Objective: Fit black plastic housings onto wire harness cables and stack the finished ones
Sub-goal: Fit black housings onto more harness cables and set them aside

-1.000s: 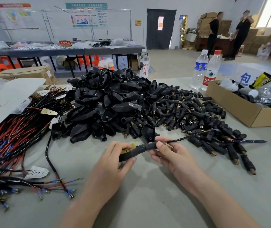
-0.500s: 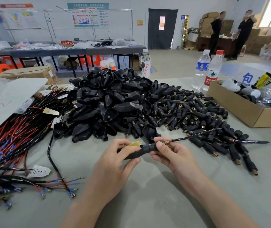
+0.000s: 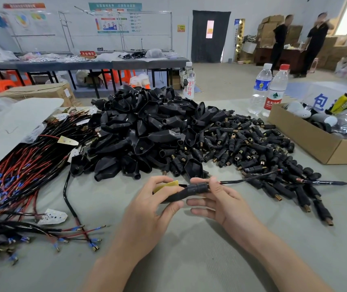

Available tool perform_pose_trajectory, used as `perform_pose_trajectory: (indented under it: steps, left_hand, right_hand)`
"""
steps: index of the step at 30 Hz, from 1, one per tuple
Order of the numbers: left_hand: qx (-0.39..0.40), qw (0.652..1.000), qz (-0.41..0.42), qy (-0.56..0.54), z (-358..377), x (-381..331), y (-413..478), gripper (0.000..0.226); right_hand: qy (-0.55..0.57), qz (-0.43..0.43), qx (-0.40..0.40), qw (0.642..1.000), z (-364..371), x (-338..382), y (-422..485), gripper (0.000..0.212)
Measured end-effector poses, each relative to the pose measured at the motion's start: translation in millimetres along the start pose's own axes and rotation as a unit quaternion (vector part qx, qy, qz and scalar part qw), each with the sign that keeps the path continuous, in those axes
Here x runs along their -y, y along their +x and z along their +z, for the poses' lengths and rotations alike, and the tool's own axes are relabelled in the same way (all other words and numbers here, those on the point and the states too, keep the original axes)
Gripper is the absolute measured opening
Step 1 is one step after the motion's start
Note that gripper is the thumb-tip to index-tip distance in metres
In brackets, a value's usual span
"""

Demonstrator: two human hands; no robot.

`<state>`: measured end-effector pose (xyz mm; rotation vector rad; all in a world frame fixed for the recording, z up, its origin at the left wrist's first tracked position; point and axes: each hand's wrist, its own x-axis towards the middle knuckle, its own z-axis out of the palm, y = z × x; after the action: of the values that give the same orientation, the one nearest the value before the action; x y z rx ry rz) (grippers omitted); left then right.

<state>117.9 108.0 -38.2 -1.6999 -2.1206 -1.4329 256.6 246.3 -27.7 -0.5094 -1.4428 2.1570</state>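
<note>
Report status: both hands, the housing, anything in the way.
Left hand grips black housing, yellow board poking out. Right hand pinches its neck, cable trailing right. Nothing blocking; loose housing pile sits just beyond.

Two hands are working: the left hand [image 3: 147,207] and right hand [image 3: 221,199] are together gripping one housing [image 3: 181,193], with one cable [image 3: 248,179] trailing from it. Loose housings are lying in one pile [image 3: 147,123], too many to count; the plugs [image 3: 252,148] and the wires [image 3: 20,169] are likewise defying a count. Three bottles are standing on the table: one [image 3: 188,81] behind the pile and two [image 3: 260,89] [image 3: 276,91] together. Two boxes [image 3: 307,138] [image 3: 41,91] are sitting at the sides. One pen [image 3: 326,183] is lying among the plugs. Two people [image 3: 279,39] [image 3: 316,39] are standing at the back.
</note>
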Motion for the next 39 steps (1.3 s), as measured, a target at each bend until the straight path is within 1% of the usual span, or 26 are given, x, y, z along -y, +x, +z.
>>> perform_pose_trajectory:
  steps: [6, 11, 15, 17, 21, 26, 29, 33, 37, 39]
  left_hand:
    - [-0.019, 1.0, 0.004, 0.021, 1, -6, -1, 0.019]
    - [-0.021, 0.999, 0.003, 0.024, 4, -7, -2, 0.018]
    - [-0.035, 0.997, 0.018, 0.063, 4, -5, -2, 0.015]
    - [-0.044, 0.995, 0.032, 0.084, 3, -3, -1, 0.015]
    - [-0.056, 0.992, 0.039, 0.105, -1, 4, -1, 0.017]
    - [-0.026, 0.993, 0.036, 0.112, -4, 7, -6, 0.015]
    - [-0.04, 0.989, 0.024, 0.138, -6, 5, -16, 0.015]
    - [-0.078, 0.982, 0.0, 0.17, -21, 1, -32, 0.016]
    - [-0.103, 0.975, -0.009, 0.199, -63, 4, -53, 0.019]
    - [-0.113, 0.966, -0.011, 0.233, -95, 9, -66, 0.02]
  right_hand:
    - [-0.046, -0.006, 0.009, 0.999, 1, -1, -2, 0.045]
    - [-0.061, -0.01, 0.01, 0.998, -1, -2, 0, 0.044]
    - [-0.054, -0.002, 0.003, 0.999, -3, -3, 2, 0.047]
    - [-0.034, -0.003, -0.012, 0.999, -5, -3, 4, 0.046]
    - [0.004, -0.016, -0.072, 0.997, -9, -3, 5, 0.035]
    - [-0.022, -0.039, -0.102, 0.994, -10, -9, 4, 0.025]
    - [-0.035, -0.041, -0.115, 0.992, -7, -10, 1, 0.024]
    - [-0.052, -0.04, -0.131, 0.989, 12, -17, -2, 0.035]
    - [-0.067, -0.031, -0.1, 0.992, 57, -31, 1, 0.023]
    - [-0.077, -0.032, -0.079, 0.993, 92, -38, 1, 0.023]
